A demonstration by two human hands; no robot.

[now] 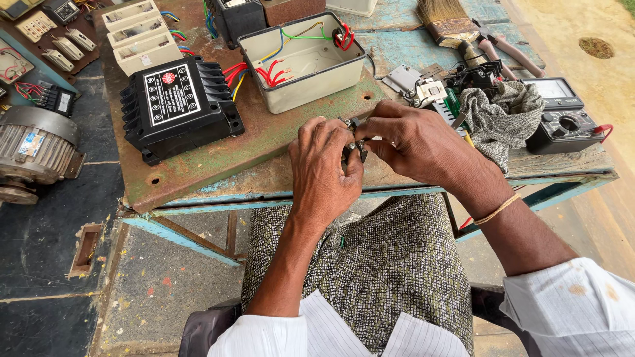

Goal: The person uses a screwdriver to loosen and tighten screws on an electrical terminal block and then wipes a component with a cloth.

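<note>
Now both your hands pinch the small dark metal part (354, 142) at the counter (198, 178) edge; left hand (324, 172) and right hand (417, 142) fingers grip it, work unfinished, open grey box (301, 63) waiting.

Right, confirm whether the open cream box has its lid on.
No, the cream box lies open with coloured wires showing inside.

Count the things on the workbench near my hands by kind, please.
Black transformer block: 1
Open cream box with wires: 1
Paintbrush: 1
Meter: 1
Patterned cloth: 1
Small dark part held by left hand and right hand: 1
Total: 6
</note>
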